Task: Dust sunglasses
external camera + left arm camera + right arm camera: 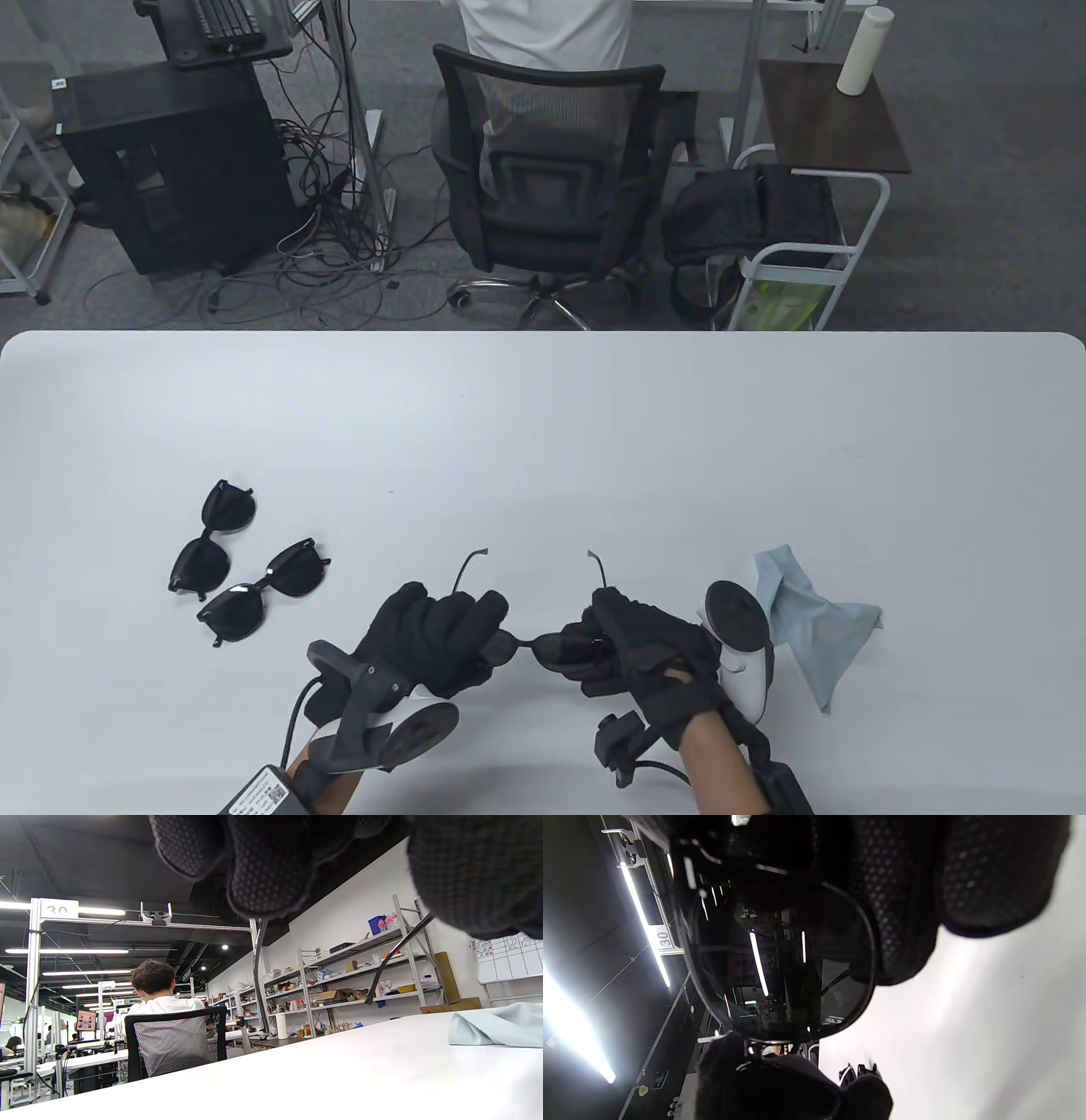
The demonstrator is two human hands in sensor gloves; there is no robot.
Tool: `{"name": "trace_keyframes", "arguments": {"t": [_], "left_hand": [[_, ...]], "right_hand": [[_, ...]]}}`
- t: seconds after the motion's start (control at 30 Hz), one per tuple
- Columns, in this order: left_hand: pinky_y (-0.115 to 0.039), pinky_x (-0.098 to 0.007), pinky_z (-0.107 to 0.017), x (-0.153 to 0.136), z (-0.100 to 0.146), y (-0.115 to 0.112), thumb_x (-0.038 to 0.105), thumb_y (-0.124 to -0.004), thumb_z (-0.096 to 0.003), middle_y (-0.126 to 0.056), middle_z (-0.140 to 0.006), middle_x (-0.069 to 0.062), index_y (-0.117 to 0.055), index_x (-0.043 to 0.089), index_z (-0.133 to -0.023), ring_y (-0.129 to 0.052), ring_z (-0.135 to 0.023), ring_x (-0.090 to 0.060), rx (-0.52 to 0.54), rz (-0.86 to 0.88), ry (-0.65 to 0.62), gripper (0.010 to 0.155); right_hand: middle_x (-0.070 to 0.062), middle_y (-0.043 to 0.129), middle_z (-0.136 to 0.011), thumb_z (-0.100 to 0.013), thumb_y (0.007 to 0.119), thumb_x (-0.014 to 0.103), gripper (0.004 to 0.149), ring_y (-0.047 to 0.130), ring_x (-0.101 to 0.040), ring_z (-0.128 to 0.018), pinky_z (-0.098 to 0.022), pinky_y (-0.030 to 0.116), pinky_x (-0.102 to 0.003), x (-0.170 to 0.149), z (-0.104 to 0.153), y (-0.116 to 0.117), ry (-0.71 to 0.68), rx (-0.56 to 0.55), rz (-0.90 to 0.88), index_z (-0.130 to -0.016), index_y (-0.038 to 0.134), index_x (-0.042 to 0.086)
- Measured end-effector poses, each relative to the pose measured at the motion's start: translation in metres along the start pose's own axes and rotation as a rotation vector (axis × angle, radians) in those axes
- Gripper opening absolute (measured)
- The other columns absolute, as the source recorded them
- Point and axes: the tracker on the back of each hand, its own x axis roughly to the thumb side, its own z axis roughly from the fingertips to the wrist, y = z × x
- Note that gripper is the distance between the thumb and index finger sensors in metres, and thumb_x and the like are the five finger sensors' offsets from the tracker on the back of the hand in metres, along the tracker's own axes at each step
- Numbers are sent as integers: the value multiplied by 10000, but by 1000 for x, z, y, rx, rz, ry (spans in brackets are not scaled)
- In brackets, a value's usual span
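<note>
Both hands were low at the near edge of the white desk [543, 407], holding one pair of sunglasses [533, 643] between them, lifted off the surface. Left hand [433, 632] gripped the left lens end, fingers curled over the frame. Right hand [632, 645] gripped the right lens end, fingers wrapped around it. Both temple arms were unfolded and pointed away from the person, tips up past the knuckles.

Right wrist view: a dark lens [785, 963] filled the frame, gloved fingers [988, 874] just beside and behind its rim, ceiling lights reflected in it. Left wrist view: gloved fingertips [267, 861] at the top edge, two thin temple arms [258, 976] hanging below them.

Two more pairs of sunglasses lay on the desk to the left, well apart from the hands: one farther pair [212, 536] and one nearer pair [265, 592], almost touching at their ends, both lens-up, arms folded as far as I could tell.

A light blue cloth [814, 620] lay crumpled on the desk just right of the right hand, partly behind the tracker; neither hand touched it.

Beyond the desk: an office chair [551, 170] with a seated person in a white shirt [543, 30].
</note>
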Motion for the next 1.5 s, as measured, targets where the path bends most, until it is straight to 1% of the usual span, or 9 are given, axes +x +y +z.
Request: {"name": "trace_keyframes", "arguments": {"t": [0.07, 0.17, 0.4, 0.6, 0.77, 1.0, 1.17, 1.3, 1.5], "left_hand": [[-757, -404, -666, -3, 0, 3, 669, -885, -277, -715, -884, 180, -427, 438, -1028, -957, -574, -35, 17, 31, 23, 910], [-755, -405, -668, -10, 3, 11, 667, -887, -285, -716, -883, 171, -430, 434, -1032, -956, -589, -36, 53, 63, 68, 906], [-748, -414, -674, -21, 6, 18, 665, -881, -298, -703, -900, 162, -412, 434, -1041, -952, -615, -43, 83, 130, 119, 908], [-745, -415, -677, -18, 7, 21, 668, -877, -301, -701, -905, 161, -407, 434, -1044, -952, -626, -44, 94, 137, 109, 910], [-746, -416, -677, -18, 7, 20, 667, -877, -300, -706, -904, 158, -413, 432, -1045, -954, -626, -45, 83, 135, 116, 909], [-746, -418, -677, -18, 6, 19, 666, -877, -302, -706, -904, 157, -413, 429, -1047, -954, -626, -45, 74, 128, 118, 909], [-746, -420, -676, -16, 5, 19, 665, -878, -301, -708, -904, 153, -417, 425, -1048, -955, -626, -48, 73, 124, 117, 910], [-741, -427, -678, -24, 6, 21, 665, -874, -309, -707, -906, 145, -414, 413, -1054, -954, -632, -56, 91, 153, 176, 911], [-734, -432, -682, -46, 12, 35, 667, -869, -318, -702, -910, 138, -405, 406, -1060, -950, -641, -60, 173, 199, 301, 912]], "right_hand": [[-189, 955, -688, -465, 677, 519, 516, 1025, -381, -483, -321, 856, -511, 9, 4, -5, -26, 9, 4, -691, 843, 86], [-226, 869, -807, -450, 714, 518, 572, 943, -445, -594, -400, 792, -565, 38, 15, -29, -113, -164, 163, -847, 751, 109], [-126, 909, -815, -408, 840, 395, 486, 969, -347, -643, -462, 825, -503, 101, 40, -121, -73, -756, 999, -840, 779, 181], [-90, 869, -860, -361, 907, 369, 557, 897, -333, -746, -532, 787, -493, 59, 9, -143, 230, -629, 1469, -866, 742, 202], [-107, 818, -910, -343, 925, 369, 618, 844, -352, -802, -573, 746, -515, 27, -19, -143, 359, -567, 1650, -894, 707, 193], [-45, 875, -870, -341, 915, 403, 559, 870, -324, -777, -574, 747, -508, 7, -39, -148, 381, -524, 1637, -853, 754, 250], [75, 996, -683, -378, 854, 400, 369, 987, -196, -628, -519, 825, -423, 8, -36, -141, 229, -619, 1566, -737, 827, 321], [102, 979, -712, -405, 833, 401, 372, 978, -172, -662, -557, 818, -403, 31, -20, -114, -109, -550, 1093, -769, 785, 340], [112, 931, -792, -447, 821, 398, 378, 925, -168, -759, -637, 765, -408, 65, -9, -54, -483, -226, 401, -814, 737, 355]]}}
